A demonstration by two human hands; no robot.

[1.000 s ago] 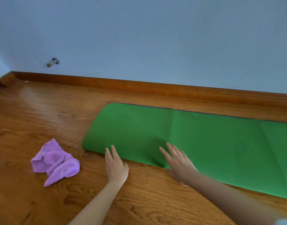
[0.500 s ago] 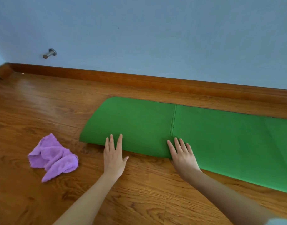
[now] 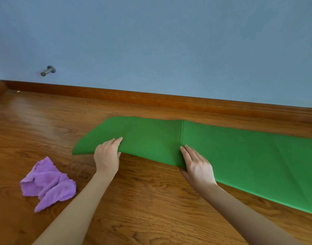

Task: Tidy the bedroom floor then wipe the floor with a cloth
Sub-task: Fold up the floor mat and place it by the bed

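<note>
My left hand (image 3: 107, 155) and right hand (image 3: 198, 167) each pinch the near edge of the green mat (image 3: 231, 152) at centre frame; the purple cloth (image 3: 48, 184) lies crumpled lower left on the wooden floor (image 3: 151, 209).

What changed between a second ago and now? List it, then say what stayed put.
The left hand, flat at the green mat's near edge before, now grips that edge and lifts it off the floor. The right hand has slid onto the edge by the crease, fingers over it and thumb beneath, raising it too. The purple cloth lies where it was, and the rest of the mat stays flat.
</note>
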